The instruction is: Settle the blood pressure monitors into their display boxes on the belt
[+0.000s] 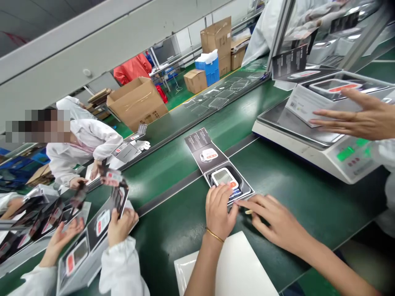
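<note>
My left hand (218, 211), with a gold bangle (214, 235) at the wrist, grips the near edge of a black moulded tray (245, 188). A white blood pressure monitor (223, 179) lies in that tray. My right hand (273, 218) stretches in from the right, its fingertips against the tray's near corner. A black printed card (204, 144) extends from the tray's far end and lies flat on the green bench (173, 183). Below my wrists lies a white sheet (230, 267). The hands hide the tray's near edge.
At right, a co-worker's hand (361, 117) rests on a white box (324, 102) on a digital scale (348, 158). At left, another worker's hands (121, 226) hold black packaging. Clear plastic trays (216, 96) lie on a far belt, with cardboard boxes (137, 102) beyond.
</note>
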The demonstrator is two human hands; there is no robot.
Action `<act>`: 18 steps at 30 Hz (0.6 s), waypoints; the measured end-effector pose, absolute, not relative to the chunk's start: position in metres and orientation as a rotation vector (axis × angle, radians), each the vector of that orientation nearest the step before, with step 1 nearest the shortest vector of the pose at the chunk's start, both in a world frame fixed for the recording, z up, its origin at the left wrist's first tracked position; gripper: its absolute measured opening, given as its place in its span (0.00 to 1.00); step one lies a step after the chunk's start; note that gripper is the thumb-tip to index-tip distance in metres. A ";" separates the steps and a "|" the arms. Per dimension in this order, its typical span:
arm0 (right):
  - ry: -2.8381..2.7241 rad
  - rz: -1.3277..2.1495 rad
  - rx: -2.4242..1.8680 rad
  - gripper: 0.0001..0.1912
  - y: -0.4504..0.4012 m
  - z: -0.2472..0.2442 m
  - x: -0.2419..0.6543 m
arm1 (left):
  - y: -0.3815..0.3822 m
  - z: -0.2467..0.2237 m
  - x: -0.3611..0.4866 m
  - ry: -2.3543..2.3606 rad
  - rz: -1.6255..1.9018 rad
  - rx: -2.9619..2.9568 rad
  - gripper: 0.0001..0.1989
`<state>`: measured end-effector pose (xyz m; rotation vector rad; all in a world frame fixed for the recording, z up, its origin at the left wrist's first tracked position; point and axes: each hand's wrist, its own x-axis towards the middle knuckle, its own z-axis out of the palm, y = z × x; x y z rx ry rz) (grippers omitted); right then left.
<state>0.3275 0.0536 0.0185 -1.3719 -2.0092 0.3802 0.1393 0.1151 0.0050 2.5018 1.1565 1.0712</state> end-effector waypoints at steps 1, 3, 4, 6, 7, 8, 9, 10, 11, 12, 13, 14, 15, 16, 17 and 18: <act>-2.027 0.445 -1.421 0.23 0.051 0.015 0.323 | 0.114 0.005 0.137 1.161 1.067 2.508 0.18; -1.960 0.558 -1.511 0.28 0.047 0.012 0.315 | 0.110 0.006 0.125 1.186 1.041 2.535 0.21; -1.900 0.608 -1.532 0.29 0.044 0.011 0.312 | 0.107 0.006 0.115 1.209 1.011 2.555 0.22; -1.805 0.691 -1.537 0.29 0.035 0.013 0.307 | 0.102 0.007 0.087 1.277 0.934 2.599 0.22; -1.786 0.733 -1.530 0.27 0.030 0.014 0.304 | 0.099 0.008 0.068 1.322 0.896 2.617 0.22; -1.788 0.778 -1.517 0.24 0.024 0.015 0.300 | 0.096 0.010 0.047 1.372 0.865 2.628 0.21; -1.807 0.828 -1.498 0.20 0.017 0.015 0.295 | 0.092 0.012 0.026 1.420 0.845 2.635 0.21; -1.834 0.878 -1.474 0.17 0.011 0.015 0.289 | 0.087 0.015 0.005 1.463 0.831 2.642 0.21; -1.862 0.923 -1.445 0.14 0.006 0.014 0.280 | 0.081 0.019 -0.015 1.507 0.820 2.652 0.21; -1.891 0.959 -1.415 0.12 0.001 0.012 0.271 | 0.074 0.022 -0.032 1.557 0.823 2.664 0.23; -1.923 0.983 -1.391 0.10 -0.003 0.010 0.261 | 0.064 0.025 -0.047 1.614 0.842 2.676 0.24; -1.957 0.992 -1.379 0.08 -0.006 0.007 0.250 | 0.052 0.027 -0.057 1.675 0.875 2.680 0.26; -1.997 0.976 -1.381 0.06 -0.008 0.004 0.239 | 0.037 0.027 -0.063 1.725 0.900 2.666 0.27; -2.043 0.932 -1.396 0.05 -0.008 0.001 0.228 | 0.022 0.025 -0.066 1.748 0.889 2.636 0.28; -2.095 0.855 -1.418 0.05 -0.008 -0.002 0.218 | 0.005 0.022 -0.066 1.728 0.832 2.601 0.28; -2.153 0.759 -1.442 0.05 -0.006 -0.006 0.209 | -0.011 0.017 -0.063 1.668 0.716 2.564 0.29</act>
